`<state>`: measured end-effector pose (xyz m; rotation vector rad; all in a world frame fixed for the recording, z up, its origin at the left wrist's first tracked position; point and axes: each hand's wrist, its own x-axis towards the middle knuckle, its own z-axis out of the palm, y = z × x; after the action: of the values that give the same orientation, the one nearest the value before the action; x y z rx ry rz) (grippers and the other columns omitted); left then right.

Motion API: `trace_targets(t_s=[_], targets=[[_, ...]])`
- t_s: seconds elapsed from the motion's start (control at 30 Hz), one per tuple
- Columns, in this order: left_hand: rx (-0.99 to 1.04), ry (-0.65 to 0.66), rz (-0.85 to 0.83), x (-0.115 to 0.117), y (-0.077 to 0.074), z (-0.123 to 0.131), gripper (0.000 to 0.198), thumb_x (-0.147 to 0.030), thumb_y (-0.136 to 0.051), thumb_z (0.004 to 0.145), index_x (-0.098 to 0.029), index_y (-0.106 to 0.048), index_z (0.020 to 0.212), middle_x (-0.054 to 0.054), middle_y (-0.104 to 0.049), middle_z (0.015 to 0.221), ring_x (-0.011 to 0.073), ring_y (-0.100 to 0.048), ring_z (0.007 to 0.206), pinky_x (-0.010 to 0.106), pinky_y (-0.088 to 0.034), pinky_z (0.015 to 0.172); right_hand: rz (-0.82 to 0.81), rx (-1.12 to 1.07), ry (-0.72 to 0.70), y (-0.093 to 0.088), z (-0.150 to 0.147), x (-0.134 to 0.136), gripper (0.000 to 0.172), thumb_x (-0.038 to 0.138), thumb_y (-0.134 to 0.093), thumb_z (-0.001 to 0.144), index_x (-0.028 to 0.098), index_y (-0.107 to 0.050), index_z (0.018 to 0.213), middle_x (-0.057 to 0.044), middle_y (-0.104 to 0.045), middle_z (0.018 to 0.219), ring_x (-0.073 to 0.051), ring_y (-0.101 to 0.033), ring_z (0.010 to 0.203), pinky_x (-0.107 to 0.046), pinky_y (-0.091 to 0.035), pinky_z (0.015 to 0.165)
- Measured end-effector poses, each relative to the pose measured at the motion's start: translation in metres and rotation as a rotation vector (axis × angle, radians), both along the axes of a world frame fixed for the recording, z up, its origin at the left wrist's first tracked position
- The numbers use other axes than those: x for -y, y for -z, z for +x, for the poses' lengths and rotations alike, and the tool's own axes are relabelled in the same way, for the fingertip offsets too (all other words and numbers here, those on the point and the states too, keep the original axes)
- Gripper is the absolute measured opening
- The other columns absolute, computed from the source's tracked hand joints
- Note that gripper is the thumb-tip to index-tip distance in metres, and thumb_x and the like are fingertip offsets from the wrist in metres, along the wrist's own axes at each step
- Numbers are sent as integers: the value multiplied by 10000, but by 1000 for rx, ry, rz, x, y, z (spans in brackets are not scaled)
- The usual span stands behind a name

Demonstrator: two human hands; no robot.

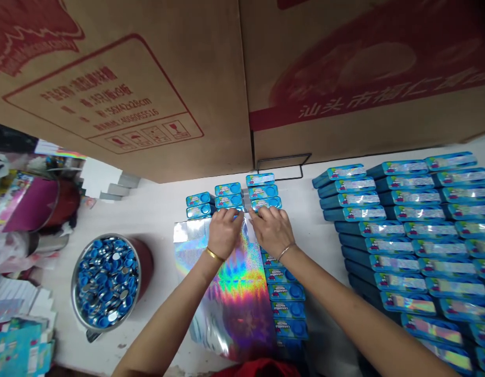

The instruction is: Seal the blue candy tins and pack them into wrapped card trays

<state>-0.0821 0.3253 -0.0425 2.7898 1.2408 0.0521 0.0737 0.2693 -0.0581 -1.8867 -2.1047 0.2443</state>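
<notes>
My left hand [225, 230], with a gold bracelet at the wrist, rests over the top edge of a shiny rainbow holographic sheet [230, 298]. My right hand [273, 228] is just beside it, a thin silver bangle on that wrist. Both hands have curled fingers, and their fingertips come close together near the sheet's upper right corner. Whatever lies between the fingers is too small or hidden to make out. Just beyond the fingertips stand short rows of blue boxes [228, 201]. A column of similar blue boxes [286, 291] runs under my right wrist, along the sheet's right side.
To the left stands a metal pot [142, 262] full of blue-and-silver caps [106, 283]. Long rows of blue boxes [399, 246] with shiny strips fill the right. Large cardboard cartons [179, 68] wall off the back. Assorted packages [22, 335] clutter the far left.
</notes>
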Motion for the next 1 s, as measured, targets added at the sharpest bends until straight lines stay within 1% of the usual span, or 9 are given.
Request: trace_targets(t_s=[0.13, 0.2, 0.27, 0.37, 0.47, 0.6, 0.73, 0.8, 1.0], targets=[[67, 51, -6, 14, -7, -4, 173, -182, -507, 893, -209, -633, 1009, 84, -657, 1059, 230, -557, 911, 369, -386, 734, -38, -13, -3, -2, -1, 0, 348, 258, -416, 947, 169, -609, 1223, -111, -625, 936, -237, -457, 848, -377, -260, 712], [147, 60, -51, 27, -19, -6, 133, -162, -510, 881, -194, -621, 946, 87, -649, 1070, 224, -560, 937, 370, -387, 784, -55, -24, -4, -1, 0, 0, 353, 250, -425, 938, 167, -602, 1233, -115, -623, 941, -240, -462, 853, -378, -271, 715], [276, -11, -133, 40, -35, -8, 76, -175, -521, 875, -190, -594, 887, 69, -655, 984, 204, -571, 899, 365, -383, 804, -69, -59, -10, 0, 1, -1, 359, 256, -434, 932, 165, -600, 1236, -118, -623, 951, -245, -469, 862, -382, -292, 721], [626, -352, -256, 50, -60, -6, 71, -238, -570, 862, -200, -551, 805, 12, -622, 809, 162, -576, 796, 329, -399, 785, -48, -263, 53, -3, 5, 3, 378, 300, -397, 949, 177, -587, 1251, -117, -619, 1001, -255, -490, 921, -393, -344, 766], [1018, -700, -400, 45, -69, 4, 141, -289, -642, 810, -203, -540, 766, -11, -579, 762, 133, -554, 736, 274, -420, 715, 10, -731, 230, -14, 8, 13, 421, 409, -322, 969, 191, -618, 1174, -103, -618, 1046, -242, -517, 1006, -389, -393, 853], [1274, -801, -644, 32, -58, 27, 192, -311, -700, 746, -194, -548, 751, -21, -561, 715, 107, -520, 674, 234, -412, 661, -146, -1257, 365, -30, 8, 24, 390, 545, -443, 897, 212, -642, 927, -37, -643, 905, -194, -571, 856, -334, -446, 781], [1285, -811, -757, 24, -37, 50, 212, -326, -711, 718, -184, -553, 708, -25, -543, 662, 99, -491, 617, 228, -399, 617, -157, -1335, 475, -33, 22, 17, 314, 499, -572, 828, 202, -567, 727, 28, -538, 653, -127, -480, 634, -264, -407, 629], [1224, -789, -684, 16, -25, 61, 188, -309, -694, 724, -184, -561, 680, -23, -542, 654, 106, -493, 627, 240, -410, 641, -124, -1261, 499, -29, 37, 5, 317, 487, -567, 823, 197, -551, 696, 37, -499, 617, -114, -435, 592, -250, -374, 582], [893, -667, -248, -14, 0, 90, 136, -233, -663, 752, -196, -575, 655, 19, -598, 832, 179, -543, 862, 347, -426, 846, -68, -851, 506, -6, 76, -29, 292, 441, -542, 815, 196, -569, 658, 28, -515, 574, -119, -433, 559, -256, -351, 587]])
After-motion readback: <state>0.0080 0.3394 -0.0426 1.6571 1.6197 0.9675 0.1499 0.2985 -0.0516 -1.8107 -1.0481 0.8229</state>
